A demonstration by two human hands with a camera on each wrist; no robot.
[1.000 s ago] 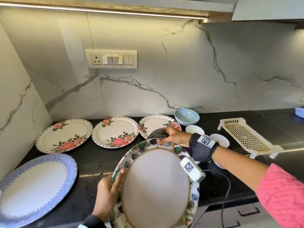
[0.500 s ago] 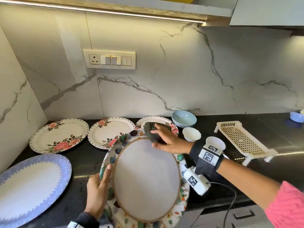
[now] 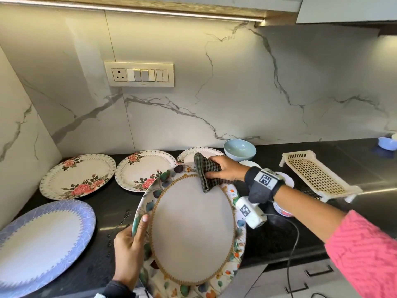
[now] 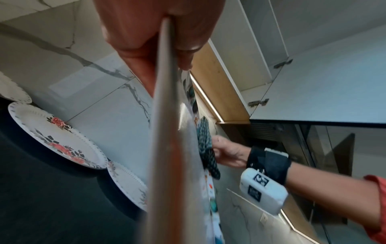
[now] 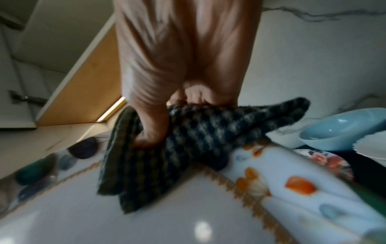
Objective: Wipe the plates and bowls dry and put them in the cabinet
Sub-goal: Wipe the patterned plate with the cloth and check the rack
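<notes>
Right now the large leaf-patterned plate (image 3: 191, 231) is held tilted above the black counter (image 3: 111, 203), low and centre in the head view. The left hand (image 3: 129, 252) clamps its near-left rim, thumb on the face and fingers behind, as the left wrist view confirms edge-on. The right hand (image 3: 227, 171) bunches a dark checked cloth (image 3: 206, 175) in curled fingers and presses it on the plate's upper rim.

Judging by its gloss, the plate is stiff, smooth and probably slippery while damp; being wide, it likely levers hard against a one-sided grip. The rim is the sensible hold, and a dropped edge on the stone counter could chip it. The cloth is soft and folds to any shape.

Three rose-patterned plates (image 3: 78, 176) lie along the backsplash, a blue-rimmed plate (image 3: 43, 241) at lower left, a pale blue bowl (image 3: 239, 149) behind the cloth.
</notes>
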